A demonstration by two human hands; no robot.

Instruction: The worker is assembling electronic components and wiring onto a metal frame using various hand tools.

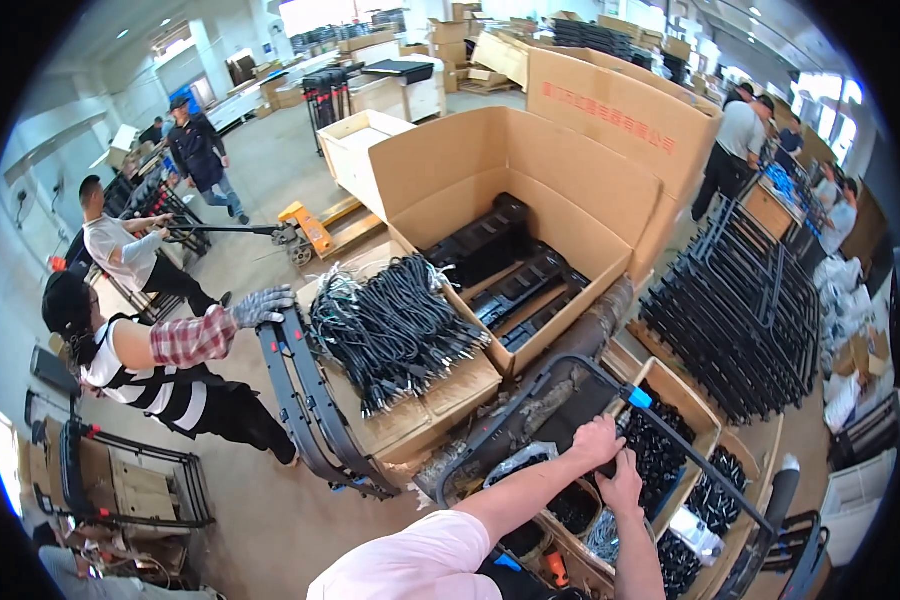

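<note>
A black curved metal tube frame [670, 440] lies tilted across cardboard bins.

Cable bundles [395, 325] left of open carton [530, 190]

Your left hand [597, 440] and right hand [625, 482] are bare skin, closed on a dark metal tube frame [530, 400] with a smooth, faintly satin coat and a small blue plastic clip [639, 397]. Your sleeve [410, 560] is soft, matt pink cloth. Below, the small cardboard bins [705, 420] are raw, matt brown, filled with glossy black plastic parts [655, 450]. The big carton [530, 170] is the same dull corrugated board, holding matt black moulded pieces [510, 270]. The bundled cables [395, 325] look rubbery with a slight sheen. The stacked racks [740, 310] are black painted metal. The floor [270, 520] is smooth, dull grey concrete.
</note>
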